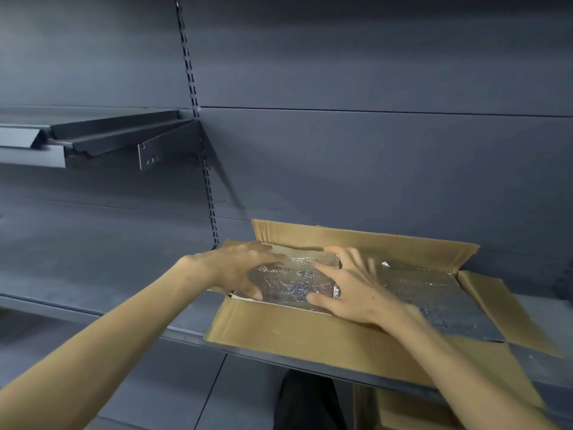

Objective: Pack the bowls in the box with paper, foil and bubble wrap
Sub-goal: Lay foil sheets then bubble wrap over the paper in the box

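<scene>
An open cardboard box (279,327) sits on a grey shelf, its flaps spread outward. Inside lies a silver foil sheet (291,283), crinkled and shiny, covering the left part of the box. More foil (434,293) spreads flat over the right part. My left hand (242,268) presses on the foil's left edge, fingers spread. My right hand (350,290) lies flat on the foil in the middle, fingers apart, slightly blurred. No bowls, paper or bubble wrap are visible; whatever is under the foil is hidden.
The box stands on a dark grey metal shelf (93,274) with a grey back wall. A higher shelf on brackets (102,138) juts out at the left. A slotted upright (204,169) runs down the wall. Another cardboard piece (403,411) shows below the shelf.
</scene>
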